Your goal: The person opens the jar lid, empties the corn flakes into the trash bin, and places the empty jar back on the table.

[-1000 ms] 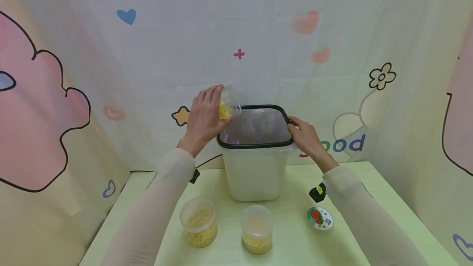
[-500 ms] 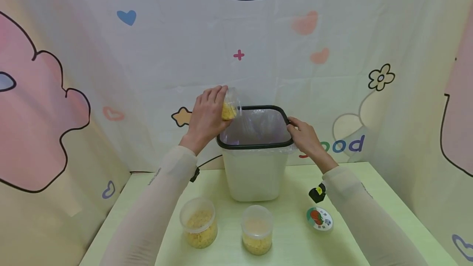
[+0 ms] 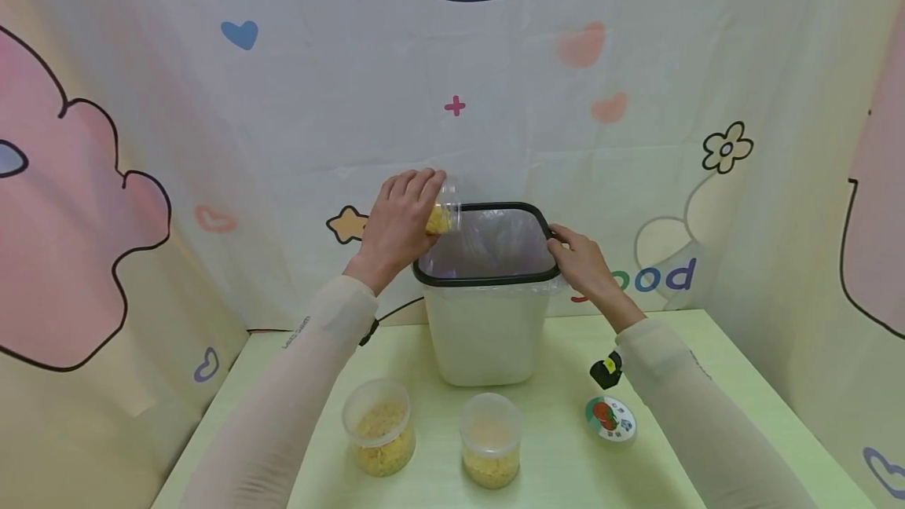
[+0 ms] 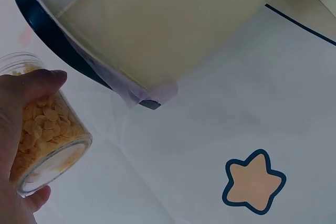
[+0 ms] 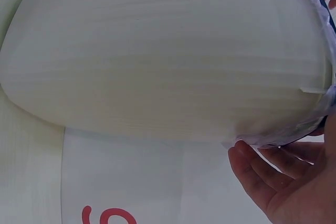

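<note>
The clear jar (image 3: 451,193) is held sideways at the left side of the bin (image 3: 488,336), its mouth turned toward the opening; whether its lip touches the black rim (image 3: 488,281) I cannot tell. Yellow flakes (image 4: 50,124) fill much of the jar, lying against its lower wall, so the emptying looks to me barely begun, with most of the contents left to come out. None can be made out on the liner (image 3: 505,242) (the bottom of the bin is hidden, so some may be there).

The left hand (image 3: 397,218) is curled round the jar, spread only as wide as its body, the thumb along one side in the left wrist view. The right hand (image 3: 581,261) grips the bin's rim on the opposite side, fingers bent beneath the edge and the liner's overhang.

In front of the bin, on the table (image 3: 551,462), stand a wider tub (image 3: 384,450) and a smaller tub (image 3: 491,466), both upright with yellow contents and untouched by either hand. To their right, a round lid (image 3: 611,419) with a tomato picture lies apart. A patterned sheet (image 3: 318,93) hangs behind everything.
</note>
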A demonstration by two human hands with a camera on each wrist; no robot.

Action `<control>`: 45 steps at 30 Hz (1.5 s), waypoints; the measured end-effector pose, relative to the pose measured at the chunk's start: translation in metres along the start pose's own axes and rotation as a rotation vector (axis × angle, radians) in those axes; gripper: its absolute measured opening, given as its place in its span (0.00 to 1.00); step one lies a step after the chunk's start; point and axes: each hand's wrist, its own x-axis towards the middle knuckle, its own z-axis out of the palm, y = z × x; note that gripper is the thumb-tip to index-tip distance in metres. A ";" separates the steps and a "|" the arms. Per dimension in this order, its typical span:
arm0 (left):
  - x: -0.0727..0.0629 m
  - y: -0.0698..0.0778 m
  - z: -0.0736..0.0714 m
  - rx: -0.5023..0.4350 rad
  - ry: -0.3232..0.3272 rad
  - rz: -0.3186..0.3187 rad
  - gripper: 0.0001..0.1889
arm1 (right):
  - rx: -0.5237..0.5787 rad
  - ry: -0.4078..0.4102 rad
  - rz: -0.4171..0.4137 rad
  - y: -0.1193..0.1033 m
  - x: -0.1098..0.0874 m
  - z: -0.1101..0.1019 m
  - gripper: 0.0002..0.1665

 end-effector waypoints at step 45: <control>0.007 0.002 -0.005 0.167 -0.054 0.140 0.40 | -0.013 0.001 0.003 0.002 0.000 0.001 0.31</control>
